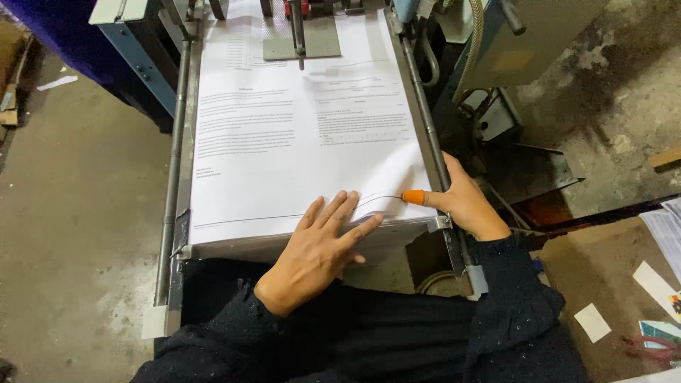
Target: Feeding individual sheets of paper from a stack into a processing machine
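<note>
While left hand (319, 245) lies flat, fingers spread, pinning printed paper stack (284, 135) on feeder tray (174, 191), right hand (461, 202), orange rubber fingertip (413, 197) on thumb, pinches sheet corner, lifting it.

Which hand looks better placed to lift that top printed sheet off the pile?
Probably the right hand: its orange-capped thumb touches the top sheet's raised edge. The left hand lies flat on the stack.

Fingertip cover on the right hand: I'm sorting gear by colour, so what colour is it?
Orange; the rubber fingertip cover on the right hand shows best in the head view.
</note>
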